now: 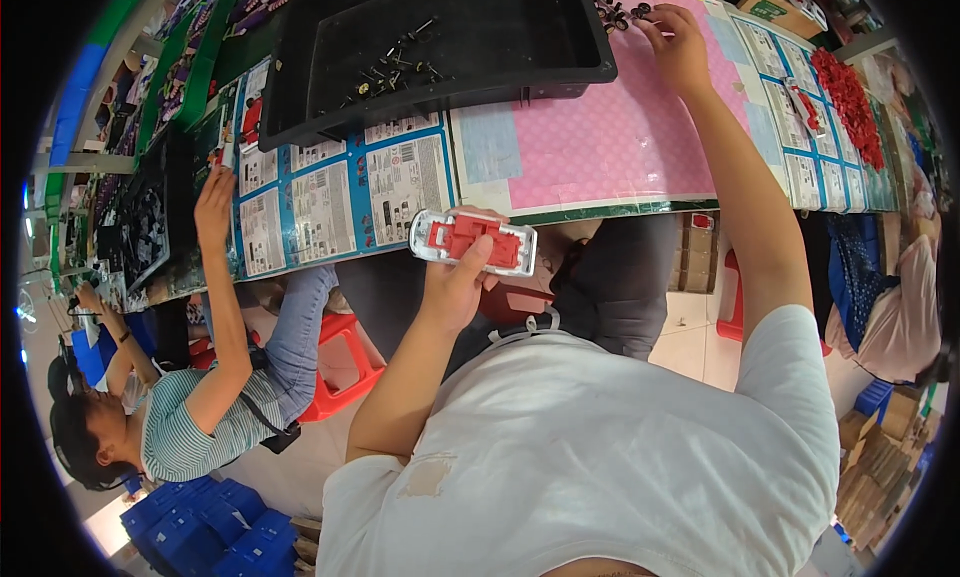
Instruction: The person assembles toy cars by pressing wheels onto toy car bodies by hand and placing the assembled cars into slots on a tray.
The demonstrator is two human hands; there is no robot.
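Observation:
My left hand is closed around a toy car body, a white shell with a red inner part facing up, held just off the table's near edge. The thumb lies across the red part. My right arm stretches to the far side of a pink mat. There my right hand has its fingertips drawn together on a small black toy wheel, at the edge of a little pile of black wheels.
A large black tray holds several loose wheel-and-axle pieces. To the left, a co-worker handles a part at the table. Red parts are heaped at the right, past printed sheets. A cardboard box stands at the back right.

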